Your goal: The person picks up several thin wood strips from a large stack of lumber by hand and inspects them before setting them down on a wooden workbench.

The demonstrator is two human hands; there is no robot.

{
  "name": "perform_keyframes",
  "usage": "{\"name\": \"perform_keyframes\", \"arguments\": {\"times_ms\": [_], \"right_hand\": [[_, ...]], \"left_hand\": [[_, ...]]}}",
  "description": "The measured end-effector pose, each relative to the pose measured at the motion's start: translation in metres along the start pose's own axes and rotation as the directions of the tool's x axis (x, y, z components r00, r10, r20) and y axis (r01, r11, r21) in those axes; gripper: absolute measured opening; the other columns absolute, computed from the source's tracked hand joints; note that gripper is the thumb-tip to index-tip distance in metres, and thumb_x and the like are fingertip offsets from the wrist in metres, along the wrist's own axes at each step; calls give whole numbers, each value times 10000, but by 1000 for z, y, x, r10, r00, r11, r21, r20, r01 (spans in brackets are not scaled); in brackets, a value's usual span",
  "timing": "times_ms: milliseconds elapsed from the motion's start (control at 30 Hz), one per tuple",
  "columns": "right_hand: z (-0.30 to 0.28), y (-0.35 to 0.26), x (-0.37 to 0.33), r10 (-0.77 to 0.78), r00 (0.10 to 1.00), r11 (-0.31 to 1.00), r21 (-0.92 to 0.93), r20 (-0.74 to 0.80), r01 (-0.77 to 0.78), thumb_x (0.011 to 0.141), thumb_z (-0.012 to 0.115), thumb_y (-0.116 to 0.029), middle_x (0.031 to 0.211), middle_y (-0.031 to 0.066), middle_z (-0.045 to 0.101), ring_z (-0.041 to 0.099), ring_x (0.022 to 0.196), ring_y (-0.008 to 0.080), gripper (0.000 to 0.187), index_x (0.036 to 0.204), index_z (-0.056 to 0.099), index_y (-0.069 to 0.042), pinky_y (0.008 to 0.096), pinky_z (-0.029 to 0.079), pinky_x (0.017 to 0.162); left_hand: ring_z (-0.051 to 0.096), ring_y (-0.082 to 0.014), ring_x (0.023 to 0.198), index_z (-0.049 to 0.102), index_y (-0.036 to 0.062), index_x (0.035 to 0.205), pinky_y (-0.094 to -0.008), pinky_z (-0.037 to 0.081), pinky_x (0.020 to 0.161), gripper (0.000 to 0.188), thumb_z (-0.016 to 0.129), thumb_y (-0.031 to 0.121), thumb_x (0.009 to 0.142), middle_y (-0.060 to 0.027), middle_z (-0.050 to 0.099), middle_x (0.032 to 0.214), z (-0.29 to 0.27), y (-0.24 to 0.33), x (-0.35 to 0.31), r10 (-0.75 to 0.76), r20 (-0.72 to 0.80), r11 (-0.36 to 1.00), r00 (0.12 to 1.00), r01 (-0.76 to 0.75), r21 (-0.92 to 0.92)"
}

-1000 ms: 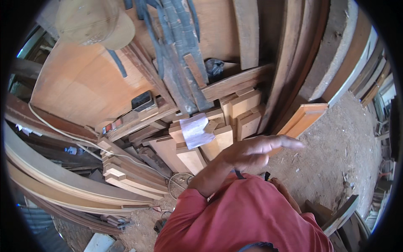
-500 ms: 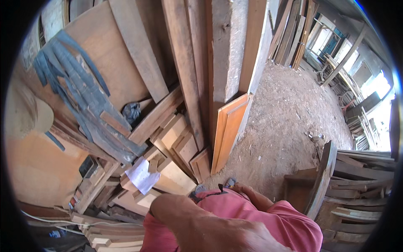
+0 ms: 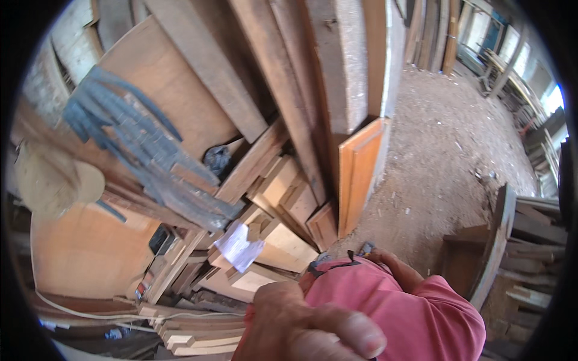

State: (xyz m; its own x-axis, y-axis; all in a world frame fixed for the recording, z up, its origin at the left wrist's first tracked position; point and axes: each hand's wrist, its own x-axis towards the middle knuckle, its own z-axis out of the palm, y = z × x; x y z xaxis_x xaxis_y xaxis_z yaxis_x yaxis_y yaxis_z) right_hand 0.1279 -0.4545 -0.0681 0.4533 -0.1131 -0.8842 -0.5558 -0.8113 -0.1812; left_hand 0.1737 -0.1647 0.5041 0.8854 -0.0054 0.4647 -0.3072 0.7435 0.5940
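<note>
- At bottom centre, the left hand, partly cut off, its grip impossible to tell.
- Centre-left, a paper sheet on pale wood.
- Right of centre, the right hand, state unclear.

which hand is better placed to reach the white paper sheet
Probably the left hand: it appears nearer the creased white paper sheet, while the right hand is beyond the pink fabric shirt.

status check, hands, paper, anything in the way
Left hand close to camera, grip unclear. Right hand by shirt, grip unclear. Paper on wood pieces, untouched. Left hand blocks part of lower view.
</note>
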Motion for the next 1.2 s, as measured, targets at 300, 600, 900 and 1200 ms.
{"name": "perform_keyframes", "arguments": {"times_ms": [300,600,900,1200], "right_hand": [[-10,8,-15,91,995,996,16,-33,-91,772,501,-696,1290,223,541,517,1202,360,821,1218,592,-13,422,427,988],[-7,24,-29,-112,994,989,-102,-12,110,831,449,-655,1269,230,551,521,1182,382,686,1238,593,-122,438,431,971],[5,37,-17,-65,996,997,46,-55,68,844,450,-629,1275,239,540,512,1195,371,578,1214,615,-216,424,427,970],[30,92,77,28,999,997,71,-17,-26,718,540,-736,1281,153,571,573,1123,313,792,1249,603,-151,417,461,919]], "left_hand": [[516,-187,1040,649,304,1124,-407,329,937,233,566,373,917,116,666,1024,-14,-33,12,320,312,945,895,-277,-175],[490,-221,1107,591,222,1168,-430,341,960,316,570,376,894,-26,615,1166,-29,-81,43,444,533,896,720,-358,-263],[480,-319,1215,443,-17,1311,-402,370,1025,532,564,294,897,-208,507,1285,-227,-172,0,-780,320,392,537,21,920],[382,-369,1317,338,-21,1404,-385,295,1106,810,680,407,807,-258,416,1392,-334,-189,-38,-896,37,25,443,-32,999]]}}
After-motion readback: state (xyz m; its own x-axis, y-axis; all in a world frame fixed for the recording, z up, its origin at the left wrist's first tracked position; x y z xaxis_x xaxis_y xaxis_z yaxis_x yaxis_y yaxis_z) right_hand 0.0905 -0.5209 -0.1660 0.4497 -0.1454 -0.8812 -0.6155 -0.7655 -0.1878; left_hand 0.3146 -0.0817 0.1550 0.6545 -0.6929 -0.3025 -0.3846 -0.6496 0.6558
